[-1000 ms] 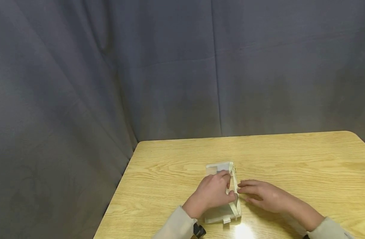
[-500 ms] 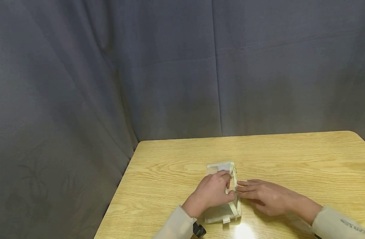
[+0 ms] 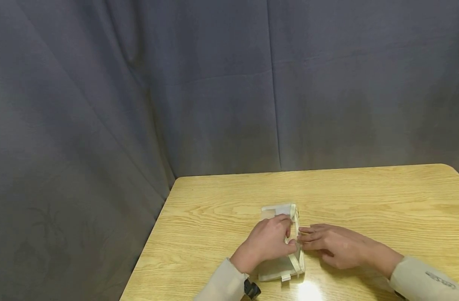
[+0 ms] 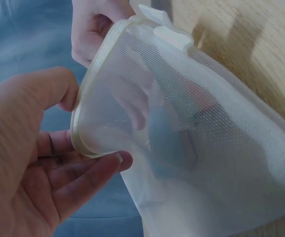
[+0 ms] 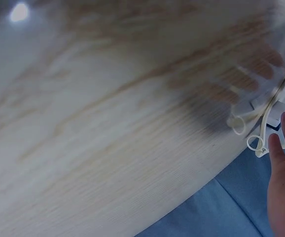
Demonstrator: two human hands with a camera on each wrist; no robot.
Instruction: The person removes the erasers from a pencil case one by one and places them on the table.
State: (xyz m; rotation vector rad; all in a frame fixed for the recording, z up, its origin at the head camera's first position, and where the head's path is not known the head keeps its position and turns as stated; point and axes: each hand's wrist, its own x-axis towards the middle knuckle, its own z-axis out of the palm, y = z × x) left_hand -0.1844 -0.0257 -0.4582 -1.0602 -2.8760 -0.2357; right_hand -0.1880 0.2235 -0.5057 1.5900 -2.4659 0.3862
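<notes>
A white mesh zip pouch [image 3: 276, 267] with a cream zip edge lies on the table, its zip side facing right and parted. My left hand [image 3: 268, 240] reaches over it and grips the rim of the opening; in the left wrist view the left hand [image 4: 49, 163] has thumb and fingers on either side of that edge. My right hand [image 3: 340, 244] is at the pouch's right side, fingers fairly straight and fingertips at the zip edge. Through the mesh [image 4: 221, 163] a blurred bluish-grey shape shows inside. In the right wrist view a zip ring [image 5: 254, 142] hangs near the fingers.
The wood-grain table [image 3: 383, 196] extends behind and to the right of the pouch. Its left edge drops off near a dark grey curtain [image 3: 221, 92], which also hangs behind. A bright light reflection lies on the table in front of the pouch.
My right hand has come slightly left and turned flatter, its fingertips now at the pouch's zip edge. The left hand keeps its grip, and the pouch stays about where it was.
</notes>
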